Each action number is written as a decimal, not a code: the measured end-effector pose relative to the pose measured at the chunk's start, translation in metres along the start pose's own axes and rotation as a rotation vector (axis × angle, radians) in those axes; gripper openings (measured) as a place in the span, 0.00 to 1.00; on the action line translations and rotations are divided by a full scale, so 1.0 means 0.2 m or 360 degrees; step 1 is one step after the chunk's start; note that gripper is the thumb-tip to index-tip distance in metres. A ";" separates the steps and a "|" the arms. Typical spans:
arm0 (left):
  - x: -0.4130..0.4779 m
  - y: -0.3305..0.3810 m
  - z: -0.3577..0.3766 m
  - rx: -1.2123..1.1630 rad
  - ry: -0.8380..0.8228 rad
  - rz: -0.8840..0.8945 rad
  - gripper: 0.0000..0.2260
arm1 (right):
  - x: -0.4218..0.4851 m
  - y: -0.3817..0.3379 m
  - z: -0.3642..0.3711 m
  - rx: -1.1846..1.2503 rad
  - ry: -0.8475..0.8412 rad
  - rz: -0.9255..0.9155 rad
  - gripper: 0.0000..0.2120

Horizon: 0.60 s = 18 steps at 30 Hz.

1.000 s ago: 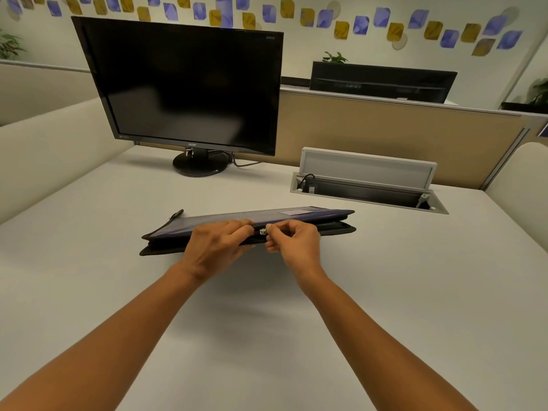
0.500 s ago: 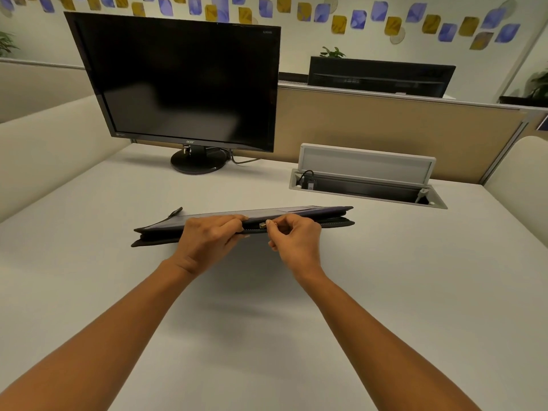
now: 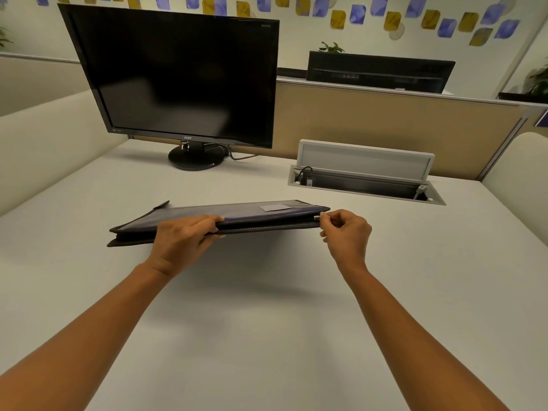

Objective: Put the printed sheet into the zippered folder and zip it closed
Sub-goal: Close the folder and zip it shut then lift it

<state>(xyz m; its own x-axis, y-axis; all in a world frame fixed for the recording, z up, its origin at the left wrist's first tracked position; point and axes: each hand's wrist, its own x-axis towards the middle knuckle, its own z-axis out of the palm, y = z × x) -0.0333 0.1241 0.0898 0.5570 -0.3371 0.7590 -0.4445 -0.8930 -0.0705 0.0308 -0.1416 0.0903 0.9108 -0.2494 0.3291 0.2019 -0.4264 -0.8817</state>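
A dark zippered folder (image 3: 252, 213) with a bluish top face and a small pale label lies flat on the white desk (image 3: 267, 336). My left hand (image 3: 184, 241) grips its near edge left of the middle, fingers over the top. At the folder's right corner my right hand (image 3: 345, 234) pinches the small metal zipper pull (image 3: 318, 217). The near edge looks zipped from my left hand to that corner. The printed sheet is not visible.
A black monitor (image 3: 178, 78) on a round stand rises behind the folder. To the right, an open cable box (image 3: 364, 185) with a raised lid is sunk into the desk. A tan partition runs along the back, with cream panels at both sides.
My right hand has drawn the zipper pull along the near edge, from the middle of the folder to its right corner. The left hand has stayed on the folder.
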 end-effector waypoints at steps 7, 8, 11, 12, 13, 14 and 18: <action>-0.02 -0.02 -0.01 0.0022 -0.0115 -0.0068 0.11 | -0.01 -0.01 0.01 0.0097 -0.0040 0.0057 0.03; -0.02 -0.02 -0.01 0.0018 -0.0124 -0.0075 0.09 | -0.02 -0.01 0.01 0.0109 -0.0057 0.0076 0.03; -0.03 -0.04 -0.01 0.0042 -0.0134 -0.0081 0.08 | -0.02 -0.02 0.01 0.0224 -0.0099 0.0159 0.03; -0.03 -0.04 -0.01 0.0057 -0.0132 -0.0084 0.09 | -0.03 -0.02 0.01 0.0281 -0.0115 0.0198 0.03; -0.03 -0.03 -0.01 0.0072 -0.0128 -0.0087 0.10 | -0.03 -0.03 0.01 0.0338 -0.0131 0.0237 0.03; -0.03 -0.03 -0.01 0.0085 -0.0120 -0.0092 0.11 | -0.04 -0.03 0.01 0.0390 -0.0148 0.0276 0.03; 0.02 0.01 0.00 0.0070 -0.0074 -0.0087 0.09 | -0.06 -0.09 0.02 0.0593 -0.0248 0.0376 0.03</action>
<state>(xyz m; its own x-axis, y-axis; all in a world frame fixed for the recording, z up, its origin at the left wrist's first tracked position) -0.0314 0.1204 0.0927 0.6122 -0.2998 0.7317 -0.3818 -0.9224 -0.0586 0.0179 -0.1283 0.1012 0.9849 -0.1562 0.0751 0.0720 -0.0250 -0.9971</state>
